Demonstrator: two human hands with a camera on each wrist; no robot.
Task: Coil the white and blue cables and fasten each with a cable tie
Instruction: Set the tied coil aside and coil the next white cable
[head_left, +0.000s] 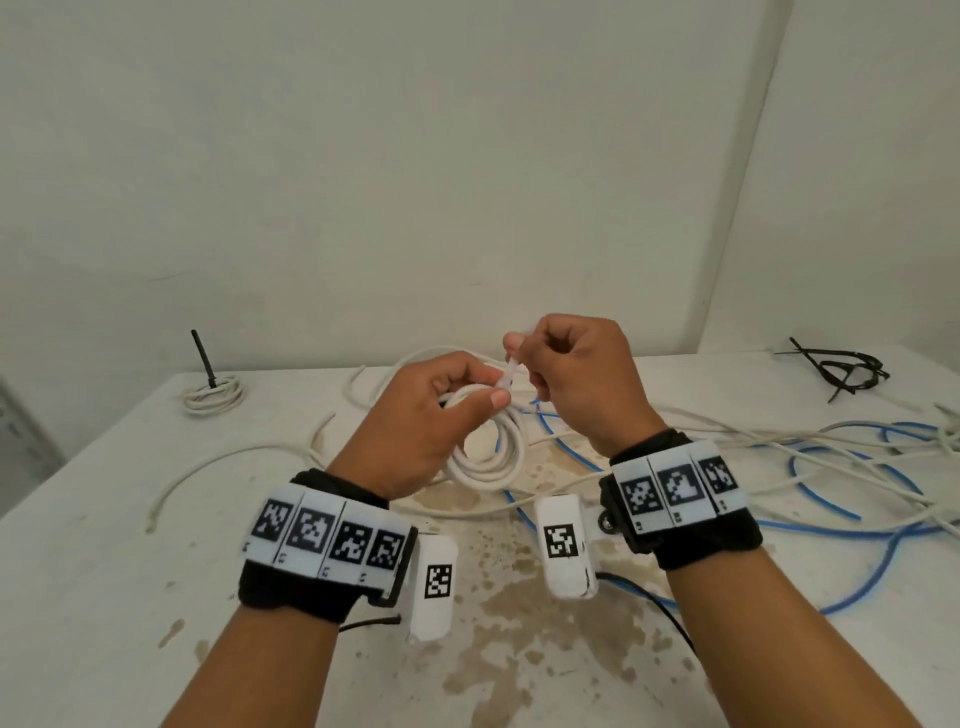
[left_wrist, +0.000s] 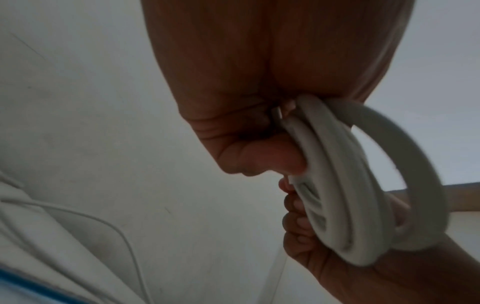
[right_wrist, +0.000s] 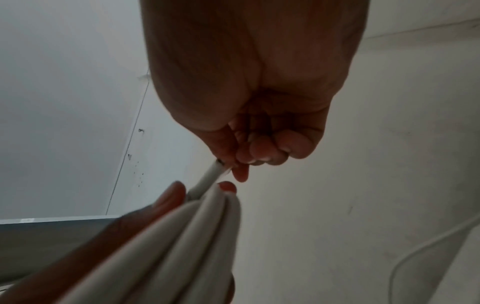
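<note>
Coiling of one white cable nears completion: left hand (head_left: 415, 415) grips the white coil (head_left: 488, 457), right hand (head_left: 571, 369) pinches its free end (head_left: 508, 371). Next, judged: tuck the end and fetch a cable tie (head_left: 836, 369) (black, far right).

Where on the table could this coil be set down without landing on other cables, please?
The near-left table is bare, bordered by the left forearm and the loose white cable. The far-left corner holds a tied coil. The right side is crowded with blue cables and white ones; black cable ties lie far right.
</note>
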